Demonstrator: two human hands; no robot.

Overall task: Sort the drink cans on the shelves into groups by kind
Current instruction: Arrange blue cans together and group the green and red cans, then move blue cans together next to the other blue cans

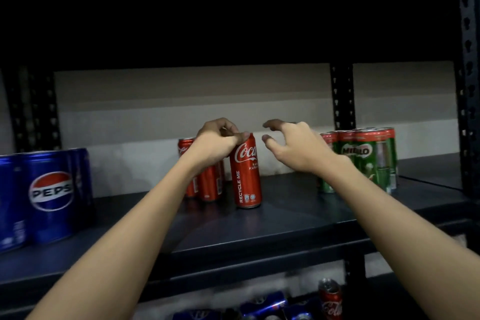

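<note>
- Left hand point(218, 144) pinches upright Coke can point(248, 171) at its top rim.
- Right hand point(293, 148), fingers spread, empty, hovers just right of it.
- Coke group point(205, 182) touching on left.

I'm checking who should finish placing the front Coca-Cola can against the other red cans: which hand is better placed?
Left. The left hand already pinches the top of the front Coca-Cola can, right beside the other red cans. The right hand hangs open, holding nothing, nearer the Milo cans.
</note>
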